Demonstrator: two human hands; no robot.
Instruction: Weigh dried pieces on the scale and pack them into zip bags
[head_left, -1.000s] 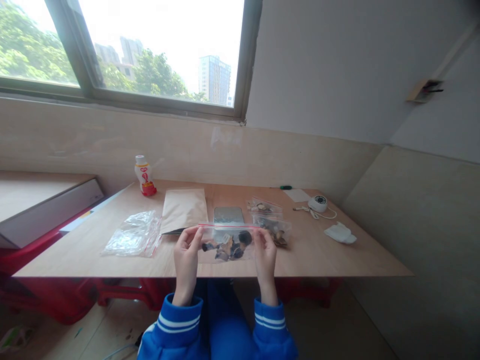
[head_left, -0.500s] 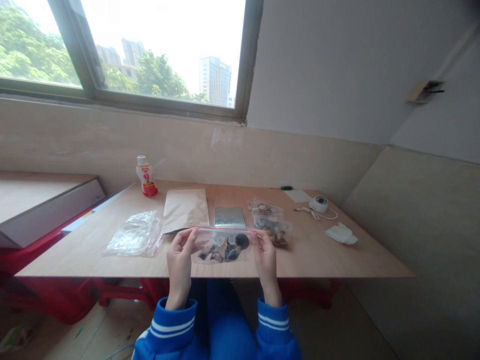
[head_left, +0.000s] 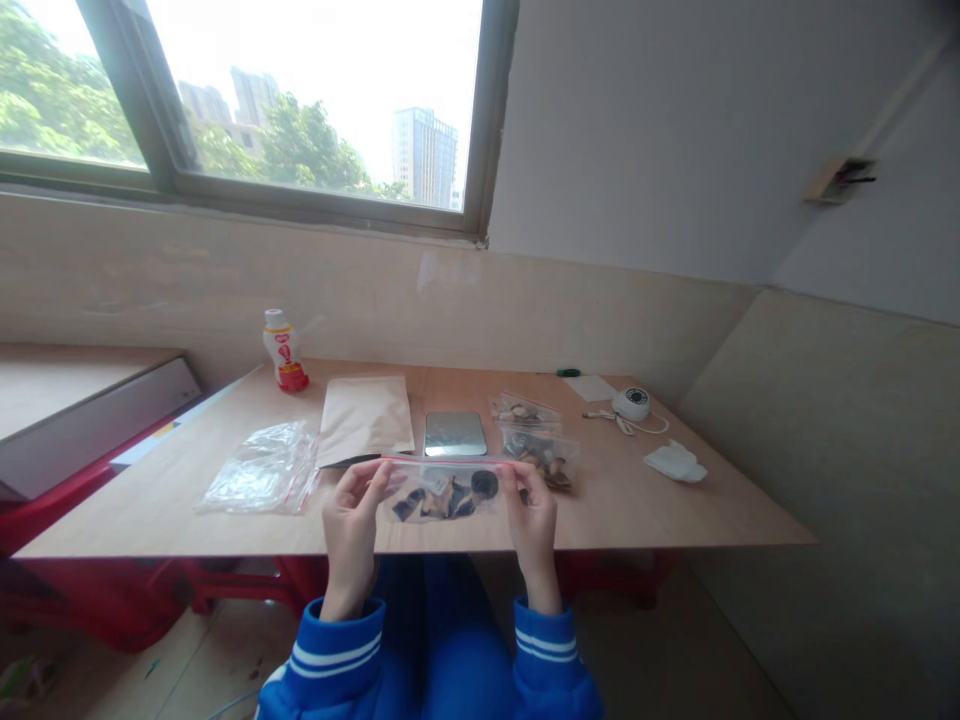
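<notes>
Mostly clear red-topped bag point(head_left: 444, 470); pieces point(head_left: 454, 501) perhaps dried.

We see bright daylight in a window point(head_left: 300, 110) above a beige wall point(head_left: 360, 300); beneath our wooden worktop point(head_left: 645, 515), red stools point(head_left: 127, 600) stand on a tiled floor point(head_left: 225, 645).

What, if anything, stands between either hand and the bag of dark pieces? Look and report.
Nothing visible: the left hand and the right hand both pinch the clear bag directly, one at each end of its red-lined top edge.
</notes>
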